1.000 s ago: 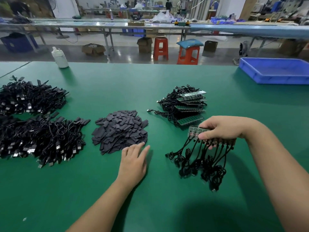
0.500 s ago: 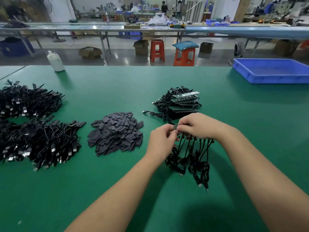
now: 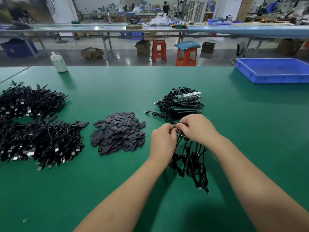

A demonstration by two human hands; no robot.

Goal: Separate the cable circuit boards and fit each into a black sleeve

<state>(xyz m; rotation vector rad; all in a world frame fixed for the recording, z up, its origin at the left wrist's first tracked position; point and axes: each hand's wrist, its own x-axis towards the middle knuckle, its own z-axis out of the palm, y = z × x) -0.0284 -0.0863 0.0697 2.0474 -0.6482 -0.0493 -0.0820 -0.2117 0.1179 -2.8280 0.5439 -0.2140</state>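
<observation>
Both hands meet over a strip of joined cable circuit boards (image 3: 177, 130) in the middle of the green table. My right hand (image 3: 195, 128) grips the strip from above and hides most of it. My left hand (image 3: 163, 139) pinches the strip's left end. Black cables (image 3: 192, 161) with USB plugs hang from the strip toward me. A pile of flat black sleeves (image 3: 118, 133) lies just left of my left hand. Behind my hands sits a stack of more board strips with cables (image 3: 182, 104).
Two heaps of black sleeved cables (image 3: 33, 128) fill the table's left side. A white bottle (image 3: 58, 61) stands at the far left edge and a blue tray (image 3: 274, 71) at the far right. Stools and workbenches lie beyond the table.
My left hand left the table beside the sleeve pile and came up to pinch the strip's left end. My right hand drew the strip left and closer in.
</observation>
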